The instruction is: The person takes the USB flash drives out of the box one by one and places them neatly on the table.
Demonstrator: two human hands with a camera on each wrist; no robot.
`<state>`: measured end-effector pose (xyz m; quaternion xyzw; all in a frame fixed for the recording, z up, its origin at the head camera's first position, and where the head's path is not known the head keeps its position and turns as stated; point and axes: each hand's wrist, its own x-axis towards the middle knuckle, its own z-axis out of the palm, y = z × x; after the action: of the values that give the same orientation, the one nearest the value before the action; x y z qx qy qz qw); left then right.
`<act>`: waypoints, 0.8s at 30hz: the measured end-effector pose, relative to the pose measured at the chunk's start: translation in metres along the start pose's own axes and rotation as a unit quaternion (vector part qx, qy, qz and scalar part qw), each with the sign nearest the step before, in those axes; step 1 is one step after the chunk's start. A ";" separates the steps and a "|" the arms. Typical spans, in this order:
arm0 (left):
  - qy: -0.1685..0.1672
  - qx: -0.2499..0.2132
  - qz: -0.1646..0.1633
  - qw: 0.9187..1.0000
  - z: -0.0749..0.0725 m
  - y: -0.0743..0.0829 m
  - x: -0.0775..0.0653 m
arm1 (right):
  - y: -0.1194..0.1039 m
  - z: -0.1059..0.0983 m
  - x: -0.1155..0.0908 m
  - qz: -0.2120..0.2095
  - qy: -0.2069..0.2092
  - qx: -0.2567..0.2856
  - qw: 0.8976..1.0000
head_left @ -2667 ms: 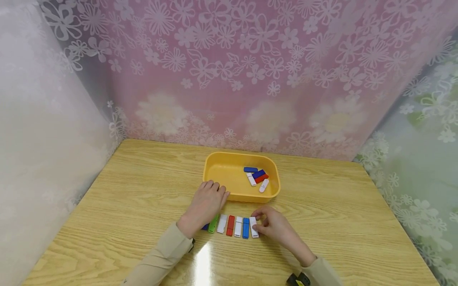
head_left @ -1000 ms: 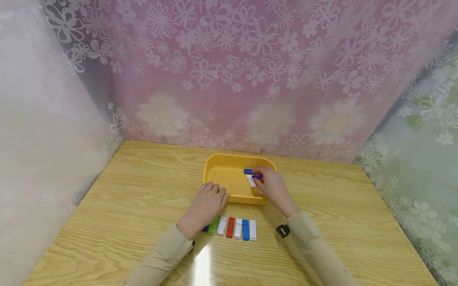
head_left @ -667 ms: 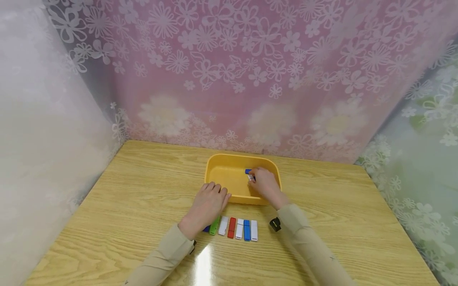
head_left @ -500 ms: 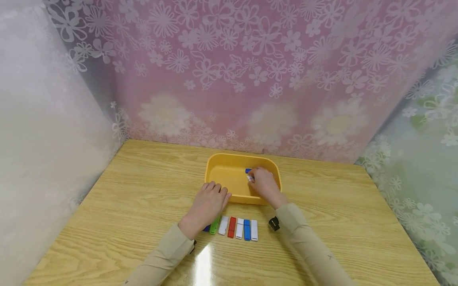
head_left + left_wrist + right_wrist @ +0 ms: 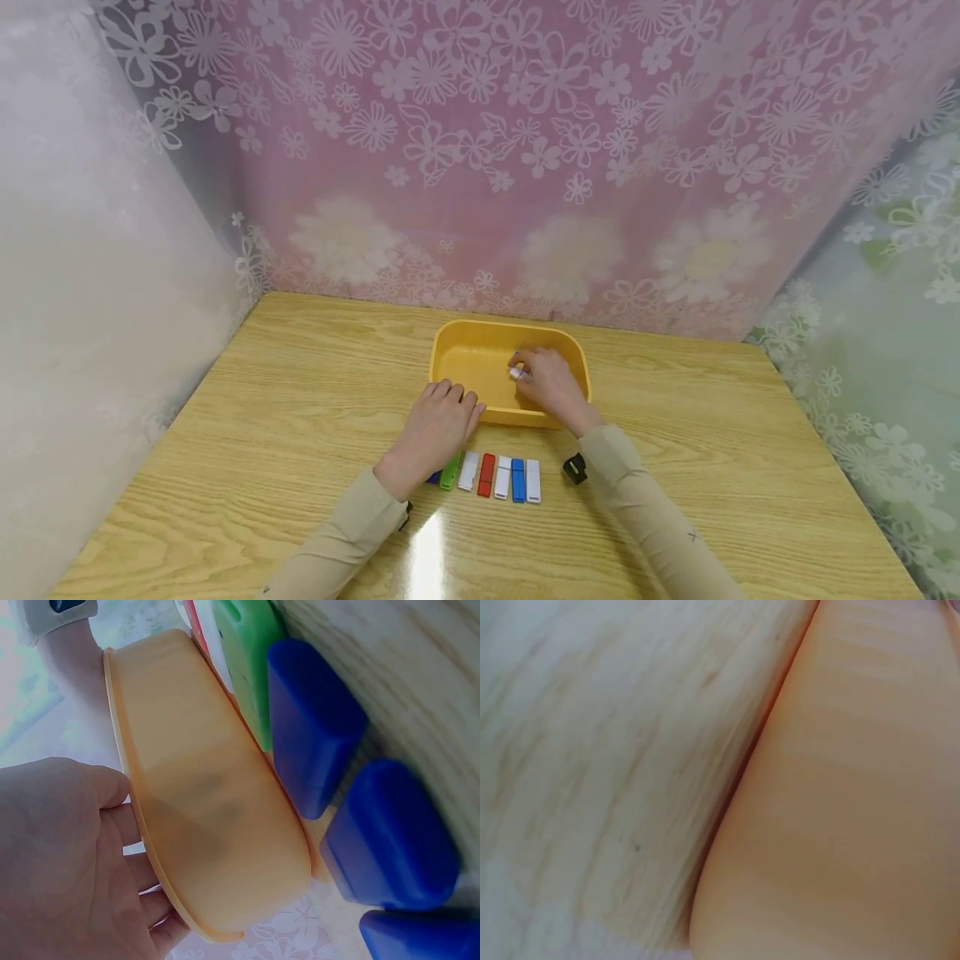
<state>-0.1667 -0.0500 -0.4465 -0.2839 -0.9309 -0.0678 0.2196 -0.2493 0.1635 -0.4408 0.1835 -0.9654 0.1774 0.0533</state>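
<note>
In the head view, my left hand (image 5: 435,429) grips the near left rim of a yellow plastic bin (image 5: 468,333). Its fingers curl over the rim in the left wrist view. My right hand (image 5: 551,383) reaches inside the bin at the right, thumb and fingertips pinching a white USB stick (image 5: 517,374). The other sticks in there are mostly hidden under that hand. On the table before the bin lies a row of USB sticks, among them a green one (image 5: 450,472), a red one (image 5: 486,475), a blue one (image 5: 518,481) and a white one (image 5: 533,481) at the right end.
Several dark blue sticks (image 5: 394,832) at the row's left end show in the left wrist view, hidden by my left hand from above. The right wrist view holds only the bin's outer wall (image 5: 840,810) and wood-grain table (image 5: 592,787). Floral curtains (image 5: 465,167) enclose the table.
My right hand has gone from the white stick at the row's right end up into the bin, where it now pinches another white stick, shifted slightly left. My left hand has stayed on the rim.
</note>
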 end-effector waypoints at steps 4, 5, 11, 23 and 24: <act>0.004 -0.002 0.001 1.000 0.000 0.000 0.000 | -0.001 -0.001 -0.001 0.008 0.015 0.023 1.000; 0.007 -0.001 0.002 1.000 0.000 0.000 0.000 | -0.001 -0.002 -0.001 0.012 0.018 0.028 0.999; 0.015 0.001 0.003 1.000 0.000 -0.001 0.000 | -0.002 -0.004 0.001 0.013 0.060 0.062 0.996; 0.005 0.001 -0.001 1.000 -0.002 0.000 0.000 | -0.003 -0.016 -0.010 0.042 0.094 0.181 0.978; 0.005 0.002 0.000 1.000 -0.002 0.000 0.000 | -0.004 -0.019 -0.012 0.044 0.095 0.188 0.977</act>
<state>-0.1658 -0.0505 -0.4446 -0.2831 -0.9299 -0.0676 0.2251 -0.2358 0.1714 -0.4241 0.1296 -0.9124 0.3747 0.1012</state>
